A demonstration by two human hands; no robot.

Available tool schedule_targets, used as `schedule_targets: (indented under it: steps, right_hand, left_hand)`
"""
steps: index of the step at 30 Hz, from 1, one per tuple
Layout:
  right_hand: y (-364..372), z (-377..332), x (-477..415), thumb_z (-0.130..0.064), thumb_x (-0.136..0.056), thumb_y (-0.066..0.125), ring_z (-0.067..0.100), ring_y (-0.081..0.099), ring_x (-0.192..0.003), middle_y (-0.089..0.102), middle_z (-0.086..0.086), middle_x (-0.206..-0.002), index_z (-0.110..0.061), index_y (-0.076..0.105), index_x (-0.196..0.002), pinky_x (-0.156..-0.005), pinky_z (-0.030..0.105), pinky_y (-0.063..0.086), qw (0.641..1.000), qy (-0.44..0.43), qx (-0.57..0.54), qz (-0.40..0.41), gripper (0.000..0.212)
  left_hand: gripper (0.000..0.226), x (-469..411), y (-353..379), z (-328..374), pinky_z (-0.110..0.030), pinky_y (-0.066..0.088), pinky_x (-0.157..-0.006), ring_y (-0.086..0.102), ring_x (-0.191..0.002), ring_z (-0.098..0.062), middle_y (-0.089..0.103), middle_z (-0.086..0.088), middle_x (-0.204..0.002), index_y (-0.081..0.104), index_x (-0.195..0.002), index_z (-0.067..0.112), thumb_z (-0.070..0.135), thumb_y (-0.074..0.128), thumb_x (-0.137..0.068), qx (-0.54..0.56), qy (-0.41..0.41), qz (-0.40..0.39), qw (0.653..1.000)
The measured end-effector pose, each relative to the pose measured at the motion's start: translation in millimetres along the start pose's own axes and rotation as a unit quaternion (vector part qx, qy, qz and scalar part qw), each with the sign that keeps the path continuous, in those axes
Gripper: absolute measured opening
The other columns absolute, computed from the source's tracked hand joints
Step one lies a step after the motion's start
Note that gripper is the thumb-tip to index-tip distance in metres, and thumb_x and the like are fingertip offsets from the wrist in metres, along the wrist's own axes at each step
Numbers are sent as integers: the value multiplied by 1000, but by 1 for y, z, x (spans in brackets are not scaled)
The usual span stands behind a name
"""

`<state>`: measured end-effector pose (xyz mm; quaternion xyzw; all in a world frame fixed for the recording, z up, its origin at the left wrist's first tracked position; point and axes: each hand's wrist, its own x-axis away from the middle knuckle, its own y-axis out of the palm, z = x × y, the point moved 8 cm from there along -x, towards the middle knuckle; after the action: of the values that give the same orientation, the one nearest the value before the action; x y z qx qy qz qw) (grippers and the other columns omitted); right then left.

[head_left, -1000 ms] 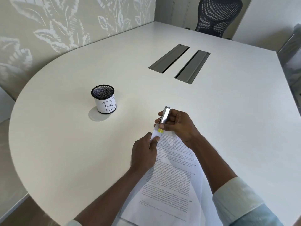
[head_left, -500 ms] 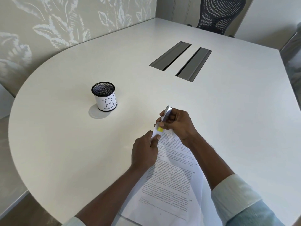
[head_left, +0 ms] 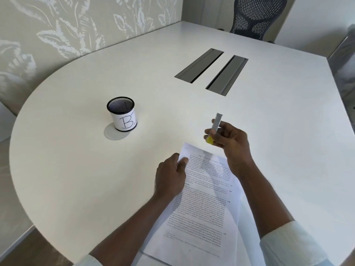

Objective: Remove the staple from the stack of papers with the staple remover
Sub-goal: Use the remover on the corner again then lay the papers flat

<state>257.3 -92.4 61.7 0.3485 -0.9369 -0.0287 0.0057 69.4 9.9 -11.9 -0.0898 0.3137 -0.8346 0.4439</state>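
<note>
A stack of printed papers (head_left: 203,204) lies on the white table (head_left: 76,169) in front of me. My left hand (head_left: 171,175) presses down on its upper left corner, thumb on the sheet. My right hand (head_left: 228,143) is shut on the staple remover (head_left: 215,127), a slim grey stick with a yellow tip pointing down. It is held in the air just above and to the right of the papers' top corner, clear of the sheet. I cannot make out a staple on the corner.
A black mesh pen cup (head_left: 123,114) with a white label stands to the left on the table. Two grey cable slots (head_left: 211,71) lie at the table's middle. A dark mesh office chair (head_left: 255,16) stands at the far side.
My right hand has lifted the staple remover off the papers' top corner and moved it up and to the right. The corner now lies flat and uncovered. My left hand still pins the sheet.
</note>
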Motion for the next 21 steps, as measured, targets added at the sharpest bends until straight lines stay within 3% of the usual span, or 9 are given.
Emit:
schedule_targets:
  steps: [2, 4, 5, 9, 14, 18, 21]
  right_hand:
    - [-25, 0, 8, -7, -94, 85, 20, 75, -80, 78, 22, -87, -23, 84, -100, -87, 38, 63, 994, -3, 69, 80, 17]
    - [-51, 2, 20, -16, -94, 85, 19, 72, -76, 78, 12, -77, -18, 82, -93, -85, 34, 56, 975, 3, 161, 153, 3]
    - [-64, 2, 28, -20, -94, 83, 22, 74, -77, 80, 3, -74, -14, 80, -93, -82, 34, 54, 959, 6, 215, 183, 7]
    - [-103, 5, 58, -25, -99, 75, 37, 69, -83, 78, 7, -85, -14, 76, -90, -76, 37, 48, 889, 24, 375, 263, 14]
    - [-136, 17, 93, -17, -96, 76, 42, 63, -96, 70, 17, -111, -10, 79, -106, -82, 41, 48, 828, 47, 442, 342, 12]
    - [-151, 27, 111, -12, -95, 73, 47, 60, -108, 58, 10, -101, -5, 74, -91, -79, 40, 42, 799, 69, 481, 354, 9]
    - [-154, 31, 118, -11, -95, 74, 45, 59, -111, 58, 10, -100, -4, 75, -92, -77, 40, 39, 787, 66, 500, 356, 8]
  left_hand:
    - [59, -1, 1, -1, -35, 25, -51, 28, -51, -18, 28, 5, -52, 25, -68, 26, 32, 62, -113, 3, -4, -4, 1000]
    - [59, -1, 2, -1, -39, 24, -54, 27, -53, -20, 27, 4, -52, 24, -68, 25, 32, 62, -113, 6, -7, -9, 1000]
    - [59, -1, 2, -1, -40, 24, -56, 28, -53, -21, 28, 4, -52, 25, -68, 24, 32, 62, -113, 7, -9, -11, 1000]
    - [59, -1, 1, -1, -41, 25, -60, 31, -54, -22, 30, 5, -53, 25, -67, 25, 30, 62, -113, 9, -15, -16, 1000]
    - [55, -2, 0, -1, -41, 29, -63, 36, -61, -28, 36, 3, -56, 31, -67, 20, 29, 61, -113, 22, -30, -27, 999]
    - [46, -1, 0, -1, -41, 35, -65, 49, -70, -41, 49, -2, -62, 51, -76, 4, 28, 61, -114, 38, -43, -36, 998]
    - [44, -1, -4, 2, -42, 37, -66, 59, -77, -48, 59, -14, -68, 58, -84, -4, 28, 60, -114, 43, -41, -28, 998]
